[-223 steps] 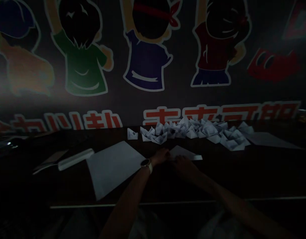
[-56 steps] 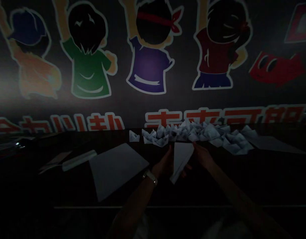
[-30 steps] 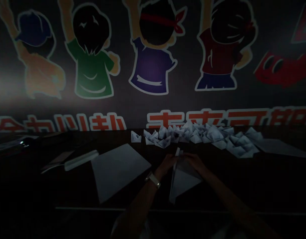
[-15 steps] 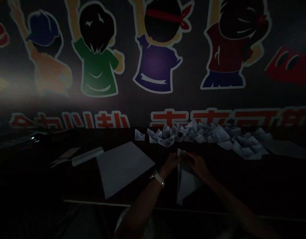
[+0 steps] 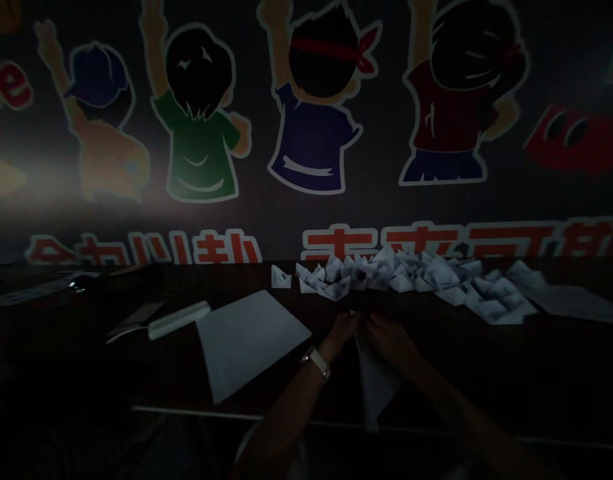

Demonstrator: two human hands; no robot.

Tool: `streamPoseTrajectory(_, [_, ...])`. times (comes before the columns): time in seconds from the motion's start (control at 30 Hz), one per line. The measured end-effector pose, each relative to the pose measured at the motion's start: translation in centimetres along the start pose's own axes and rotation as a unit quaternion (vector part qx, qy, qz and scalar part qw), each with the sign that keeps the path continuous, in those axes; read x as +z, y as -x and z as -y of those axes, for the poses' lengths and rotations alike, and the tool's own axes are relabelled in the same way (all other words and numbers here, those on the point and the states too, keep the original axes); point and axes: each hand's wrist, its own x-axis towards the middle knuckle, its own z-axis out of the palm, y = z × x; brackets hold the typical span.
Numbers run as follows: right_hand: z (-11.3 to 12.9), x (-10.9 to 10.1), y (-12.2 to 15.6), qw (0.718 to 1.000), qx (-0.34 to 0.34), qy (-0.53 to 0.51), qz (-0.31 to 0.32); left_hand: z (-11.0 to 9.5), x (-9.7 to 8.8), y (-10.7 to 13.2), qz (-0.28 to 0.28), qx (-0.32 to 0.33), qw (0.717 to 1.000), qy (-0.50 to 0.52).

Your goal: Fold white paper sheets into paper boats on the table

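A partly folded sheet of white paper (image 5: 379,387) hangs between my hands, its pointed lower part reaching toward the table's front edge. My left hand (image 5: 344,331), with a pale-banded watch (image 5: 316,363) on the wrist, is closed on the paper's upper end. Close beside it, my right hand (image 5: 389,339) grips the same end from the right. The fingertips of both hands are dim and partly hidden. Beyond my hands lie many folded paper boats (image 5: 334,287), heaped along the back of the dark table.
A stack of flat white paper (image 5: 251,340) lies left of my hands. Further left is a long white bar-shaped object (image 5: 179,320). More flat paper (image 5: 581,303) lies at the far right. The wall (image 5: 256,207) behind carries painted cartoon figures and red lettering.
My hands have drawn the folded paper slightly lower and nearer. Its open flap now looks narrower, with the sides closer together. The camera view has tilted up a little.
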Motion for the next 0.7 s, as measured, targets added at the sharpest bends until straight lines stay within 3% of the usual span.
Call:
streamPoseTrajectory(0.13, [-0.1,0.2,0.1,1.0,0.004,-0.016,-0.015,0.6,0.0,-0.4,-0.004,0.001,1.0,-0.004])
streamPoseTrajectory(0.27, [-0.4,0.6,0.0,0.991,0.015,-0.13,-0.038,0.9,0.0,-0.7,-0.004,0.017,1.0,0.01])
streamPoseTrajectory(0.33, [-0.7,1.0,-0.3,0.969,0.037,-0.236,-0.059,0.9,0.0,-0.8,-0.008,0.024,1.0,0.015])
streamPoseTrajectory(0.47, [-1.0,2.2,-0.8,0.895,0.043,-0.44,-0.064,0.9,-0.4,-0.5,-0.022,0.031,0.999,0.023])
streamPoseTrajectory(0.7, [-1.2,2.3,-0.1,0.843,0.01,-0.538,0.0,1.0,-0.9,-0.7,-0.061,0.03,0.997,0.044])
